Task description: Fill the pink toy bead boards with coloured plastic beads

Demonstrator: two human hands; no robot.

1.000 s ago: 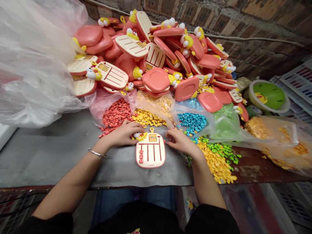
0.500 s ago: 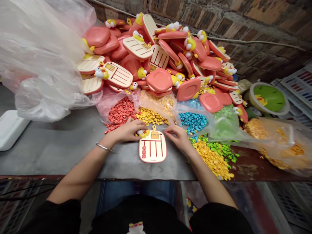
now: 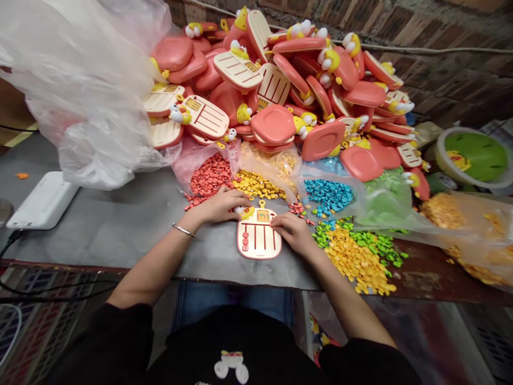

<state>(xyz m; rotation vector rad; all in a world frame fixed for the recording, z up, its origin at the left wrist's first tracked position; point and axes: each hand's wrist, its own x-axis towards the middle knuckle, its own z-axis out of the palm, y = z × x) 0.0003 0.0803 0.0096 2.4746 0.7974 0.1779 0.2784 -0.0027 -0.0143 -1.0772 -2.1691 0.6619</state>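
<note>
The left hand (image 3: 220,207) lies against a yellow duck piece (image 3: 245,212), its grip unclear; the right hand (image 3: 292,232), grip released, touches a cream-and-coral bead board (image 3: 256,243) near the table's (image 3: 120,230) front edge.

One left hand (image 3: 222,206), one right hand (image 3: 292,232), one cream toy board (image 3: 258,239), one white box (image 3: 43,200), one green tub (image 3: 473,158)

Smooth, glossy plastic board (image 3: 258,240) on a scuffed grey metal surface (image 3: 120,235), with matt coral plastic pieces (image 3: 210,176) and crinkled clear plastic sheeting (image 3: 88,107) nearby, a polished metal bangle (image 3: 184,230) in front and a rough brick wall (image 3: 441,85) behind.
</note>
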